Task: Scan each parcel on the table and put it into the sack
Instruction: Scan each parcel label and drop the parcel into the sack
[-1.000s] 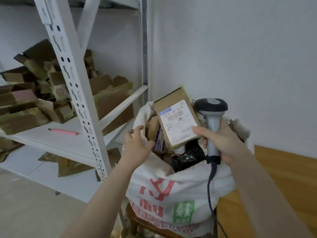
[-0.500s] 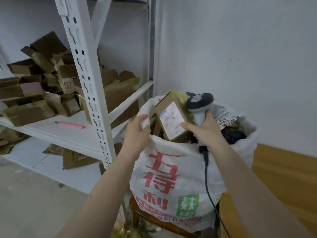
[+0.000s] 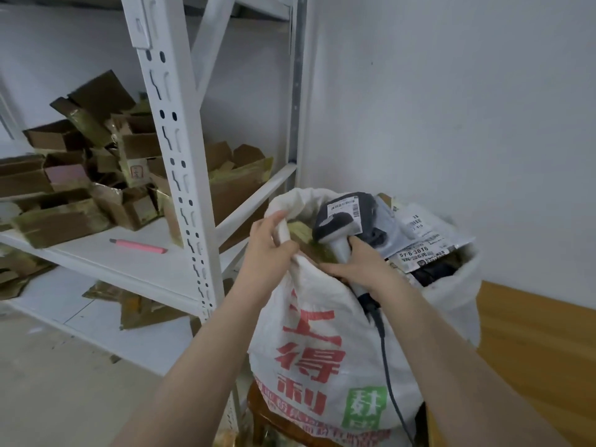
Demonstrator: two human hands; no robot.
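A white woven sack (image 3: pixel 325 343) with red and green print stands on a wooden stool, full of parcels. My left hand (image 3: pixel 271 243) grips the sack's near-left rim. My right hand (image 3: pixel 358 266) holds the grey barcode scanner (image 3: pixel 338 230) by its handle at the sack's mouth, thumb lying across a brown cardboard parcel (image 3: pixel 306 243) that sits just inside, mostly hidden. Grey and black bagged parcels (image 3: pixel 416 240) with labels fill the sack's right side. The scanner cable (image 3: pixel 390 375) hangs down the front.
A white metal shelf rack (image 3: pixel 180 175) stands left, holding several opened cardboard boxes (image 3: pixel 80 175) and a pink pen (image 3: pixel 138 246). The wooden table (image 3: pixel 532 350) lies to the right. A white wall is behind. The stool (image 3: pixel 274 421) carries the sack.
The cardboard parcel went from raised above the sack down into its mouth, along with my right hand and scanner. My left hand took hold of the sack's rim.
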